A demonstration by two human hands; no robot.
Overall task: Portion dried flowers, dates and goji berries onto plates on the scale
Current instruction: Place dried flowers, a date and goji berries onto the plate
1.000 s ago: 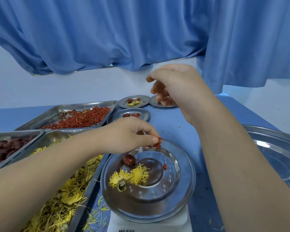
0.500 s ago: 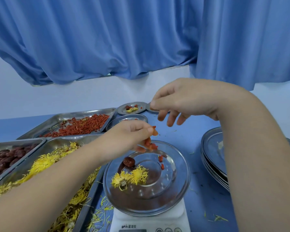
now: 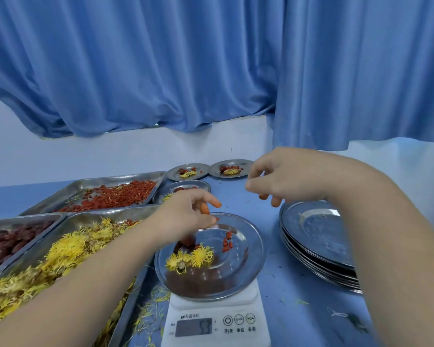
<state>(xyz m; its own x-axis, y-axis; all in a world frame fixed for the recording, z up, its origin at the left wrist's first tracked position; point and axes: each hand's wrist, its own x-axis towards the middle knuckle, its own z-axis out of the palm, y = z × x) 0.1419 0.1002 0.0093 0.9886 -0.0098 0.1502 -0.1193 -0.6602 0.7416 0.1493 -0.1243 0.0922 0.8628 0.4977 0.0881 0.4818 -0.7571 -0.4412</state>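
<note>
Small red dried goji berries (image 3: 227,242) lay loose on the round steel plate (image 3: 257,256) atop the white digital scale (image 3: 246,329), beside yellow dried flowers (image 3: 193,257). Light and prone to rolling, they probably suit a fingertip pinch. The left hand (image 3: 186,214) curled over the plate's far rim, its contents unclear. The right hand (image 3: 286,176) hovered loosely curled, apparently empty.

Bright, even, bluish light; soft glare on round steel plate (image 3: 237,272); blurred display on white digital scale (image 3: 217,308); wide-angle bending near frame edges.
</note>
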